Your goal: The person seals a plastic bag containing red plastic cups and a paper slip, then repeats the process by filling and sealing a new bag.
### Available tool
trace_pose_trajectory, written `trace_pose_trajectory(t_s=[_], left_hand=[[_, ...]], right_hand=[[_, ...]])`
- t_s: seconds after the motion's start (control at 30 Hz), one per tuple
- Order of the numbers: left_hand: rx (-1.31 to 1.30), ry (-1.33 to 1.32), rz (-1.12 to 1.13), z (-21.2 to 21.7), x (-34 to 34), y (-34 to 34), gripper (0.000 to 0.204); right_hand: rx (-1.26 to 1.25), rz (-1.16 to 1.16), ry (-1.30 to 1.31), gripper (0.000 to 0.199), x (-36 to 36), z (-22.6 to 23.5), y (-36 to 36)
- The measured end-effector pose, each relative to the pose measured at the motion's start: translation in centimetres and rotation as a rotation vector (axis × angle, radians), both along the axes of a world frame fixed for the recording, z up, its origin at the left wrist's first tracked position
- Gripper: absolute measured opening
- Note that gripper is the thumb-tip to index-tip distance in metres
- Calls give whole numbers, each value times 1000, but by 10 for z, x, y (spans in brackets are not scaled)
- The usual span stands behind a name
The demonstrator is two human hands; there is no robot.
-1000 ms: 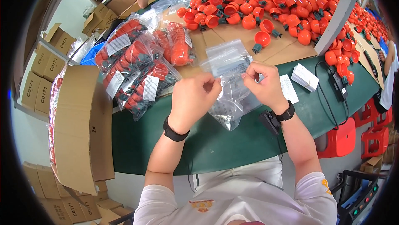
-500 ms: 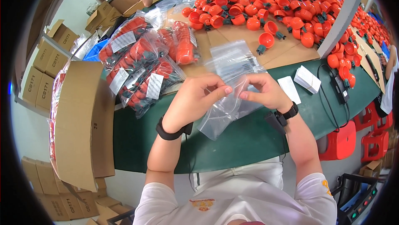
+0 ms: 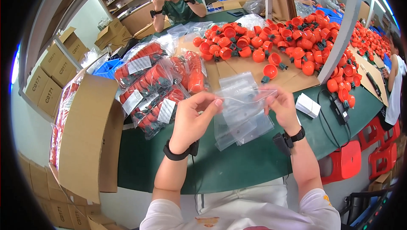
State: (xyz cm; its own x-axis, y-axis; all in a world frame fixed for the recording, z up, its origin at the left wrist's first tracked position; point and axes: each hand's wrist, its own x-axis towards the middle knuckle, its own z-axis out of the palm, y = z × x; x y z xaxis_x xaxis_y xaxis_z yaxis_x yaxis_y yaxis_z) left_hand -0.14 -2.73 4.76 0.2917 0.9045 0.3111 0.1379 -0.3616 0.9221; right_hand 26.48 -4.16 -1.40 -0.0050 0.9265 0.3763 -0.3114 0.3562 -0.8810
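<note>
A clear plastic zip bag [image 3: 232, 112] hangs between my two hands, its top edge drawn out sideways. My left hand [image 3: 196, 117] pinches one top corner between thumb and forefinger. At the opposite corner, my right hand [image 3: 281, 107] grips the edge with bent fingers. Beneath lies a stack of more clear bags [image 3: 259, 129] on the green table [image 3: 212, 175]. Left of my left hand are several filled bags [image 3: 148, 81] of red cups with white labels. A pile of small white cards [image 3: 308, 105] sits right of my right hand.
Loose red cups with dark fittings [image 3: 296, 43] are heaped on cardboard at the back right. An open carton [image 3: 87, 132] stands at the left edge. A grey post [image 3: 341, 30] rises at right, near a black power adapter [image 3: 339, 109]. Someone [image 3: 182, 7] sits opposite.
My hands have moved apart, stretching the bag's top edge between them. The view has tilted upward, bringing the people across the table further into sight.
</note>
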Motion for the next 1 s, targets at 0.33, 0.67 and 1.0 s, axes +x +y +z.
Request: trace_pose_trajectory(t_s=[0.33,0.67,1.0], left_hand=[[336,140,49,29,-6,-29,10],[483,73,39,36,-11,-43,10],[454,0,29,38,-14,-50,9]], right_hand=[[409,35,-1230,12,-14,163,-30],[394,256,-1498,30,-49,184,-39],[332,369,-1566,62,-59,213,-50]])
